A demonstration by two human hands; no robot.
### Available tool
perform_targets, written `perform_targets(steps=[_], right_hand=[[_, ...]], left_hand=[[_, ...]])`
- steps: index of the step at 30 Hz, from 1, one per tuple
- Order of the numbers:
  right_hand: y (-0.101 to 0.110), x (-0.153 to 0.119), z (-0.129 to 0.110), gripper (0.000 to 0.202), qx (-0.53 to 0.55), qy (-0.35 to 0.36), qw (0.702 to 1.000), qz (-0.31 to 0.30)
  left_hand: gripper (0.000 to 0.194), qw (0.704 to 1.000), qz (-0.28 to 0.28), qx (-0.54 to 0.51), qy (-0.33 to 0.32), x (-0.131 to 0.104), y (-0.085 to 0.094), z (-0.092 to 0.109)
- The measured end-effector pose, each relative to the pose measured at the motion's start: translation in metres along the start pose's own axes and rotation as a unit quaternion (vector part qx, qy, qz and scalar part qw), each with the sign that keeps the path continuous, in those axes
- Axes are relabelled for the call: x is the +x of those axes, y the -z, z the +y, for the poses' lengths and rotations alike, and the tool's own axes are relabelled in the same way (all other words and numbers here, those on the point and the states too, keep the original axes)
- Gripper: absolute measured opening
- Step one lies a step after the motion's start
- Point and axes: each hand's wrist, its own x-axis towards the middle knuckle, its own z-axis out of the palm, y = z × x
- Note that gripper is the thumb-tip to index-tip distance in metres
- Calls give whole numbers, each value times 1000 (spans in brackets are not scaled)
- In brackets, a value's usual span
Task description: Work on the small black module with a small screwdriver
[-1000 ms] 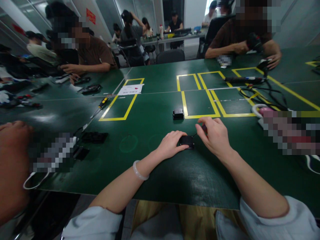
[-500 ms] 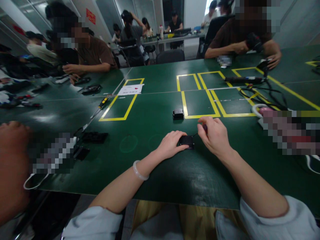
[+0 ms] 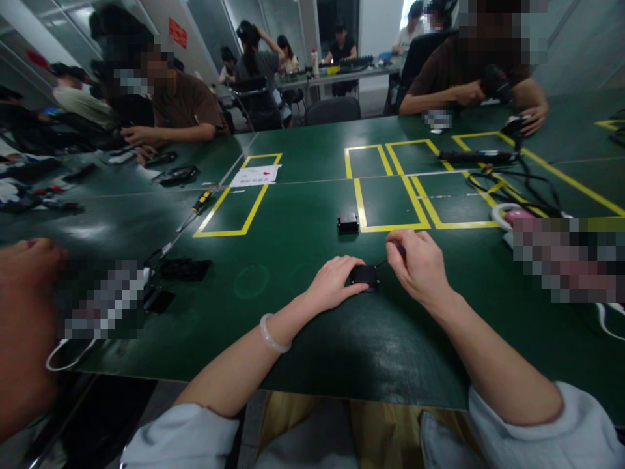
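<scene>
My left hand (image 3: 332,281) is clamped on a small black block (image 3: 366,278), thumb along its near edge and fingers over the far one, holding it flat on the green counter (image 3: 312,352) in front of me. My right hand (image 3: 420,264) is closed around the dark handle of a thin-shafted tool (image 3: 401,250), whose shaft points at the block's right side; I cannot tell whether the tip touches. I wear a pale bracelet (image 3: 271,333) on my left wrist. Beyond my hands sits a second black piece (image 3: 348,223), just beside a yellow tape outline (image 3: 395,228). Farther left lie a yellow-and-black screwdriver (image 3: 200,202) and a white sheet of paper (image 3: 256,175). Someone else's arm (image 3: 27,326) shows at the left edge.
</scene>
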Motion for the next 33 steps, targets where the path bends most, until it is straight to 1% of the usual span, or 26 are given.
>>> perform_targets(steps=[3, 10, 14, 19, 25, 29, 33], right_hand=[[-1, 0, 1, 11, -13, 4, 1000, 3], [-8, -4, 7, 15, -20, -19, 999, 30], [-7, -4, 8, 19, -28, -17, 999, 41], [-5, -1, 7, 15, -28, -5, 999, 33], [-4, 1, 8, 22, -6, -21, 1000, 23], [-3, 3, 7, 19, 14, -23, 999, 24], [-4, 4, 5, 26, -17, 0, 1000, 18]], left_hand=[[40, 1000, 2, 2, -3, 0, 0, 0], [38, 1000, -6, 2, 4, 1, 0, 1], [39, 1000, -5, 2, 3, 1, 0, 1], [38, 1000, 1, 1, -4, 1, 0, 0], [38, 1000, -2, -1, 2, 1, 0, 1], [38, 1000, -1, 1, -2, 1, 0, 1], [37, 1000, -1, 3, -6, 1, 1, 1]])
